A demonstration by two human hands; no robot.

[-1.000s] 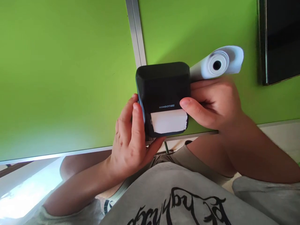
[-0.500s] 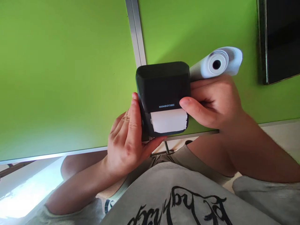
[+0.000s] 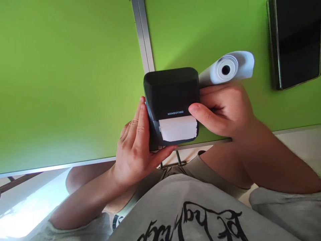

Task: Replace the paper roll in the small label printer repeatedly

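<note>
Left fingers (image 3: 141,129) now straighter against printer (image 3: 172,95)

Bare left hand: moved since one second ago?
Yes: the left hand has shifted slightly left and forward, judged against the long, straight silver metal strip.

green tabletop (image 3: 62,83) | silver metal strip (image 3: 143,36) | black flat object (image 3: 298,43) (glossy on top), upper right
</note>
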